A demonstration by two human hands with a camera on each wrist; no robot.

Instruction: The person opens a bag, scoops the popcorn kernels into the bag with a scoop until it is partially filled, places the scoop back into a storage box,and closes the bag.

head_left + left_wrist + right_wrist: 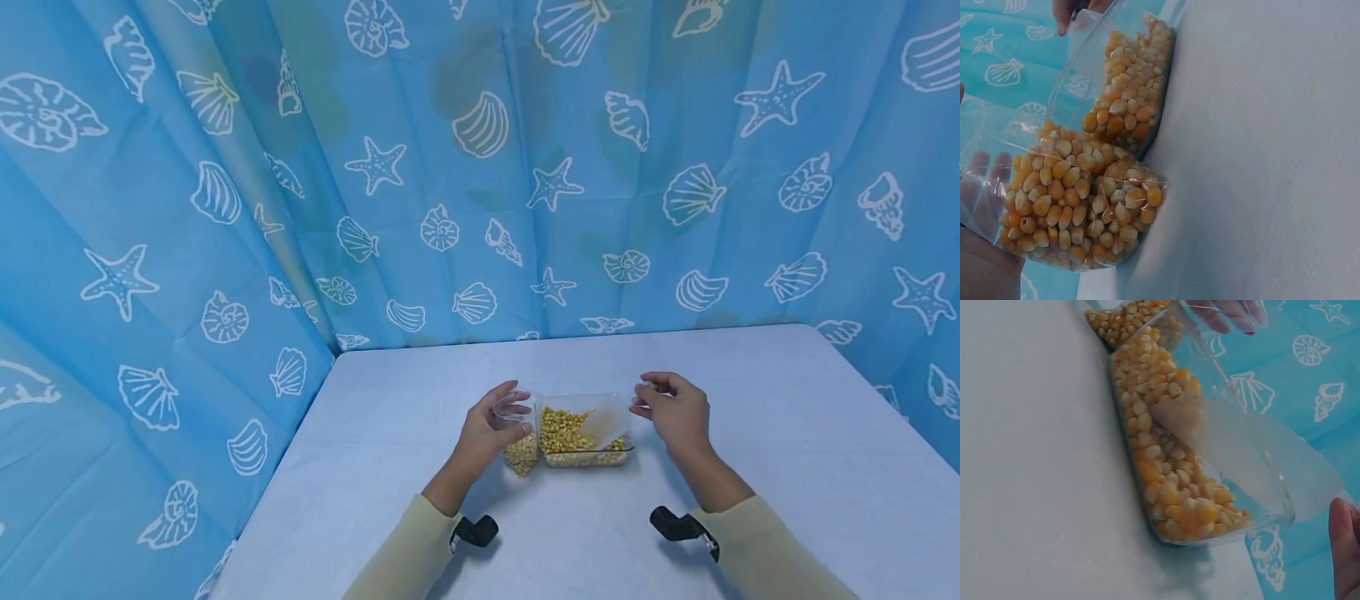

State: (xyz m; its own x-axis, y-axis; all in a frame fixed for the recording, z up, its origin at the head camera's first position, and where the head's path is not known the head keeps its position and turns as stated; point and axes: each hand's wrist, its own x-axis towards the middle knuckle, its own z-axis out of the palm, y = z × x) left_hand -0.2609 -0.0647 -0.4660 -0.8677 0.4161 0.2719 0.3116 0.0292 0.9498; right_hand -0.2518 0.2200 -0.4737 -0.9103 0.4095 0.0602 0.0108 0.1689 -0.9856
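Note:
My left hand (480,433) holds a clear plastic bag (1085,194) by its upper part, thumb on the near side and fingers on the far side. Dried corn kernels fill the bag's lower part, which hangs against the left end of a clear rectangular glass container (588,452). More yellow corn kernels (1179,506) lie in that container. At its right end, my right hand (678,417) pinches the handle of a translucent white plastic scoop (1241,450). The scoop slants down into the container, its tip among the kernels.
A white cloth covers the table (390,442). Blue curtains (420,183) with white shell and starfish prints stand behind it and along the left side. A black wrist mount (476,531) sits on each sleeve cuff.

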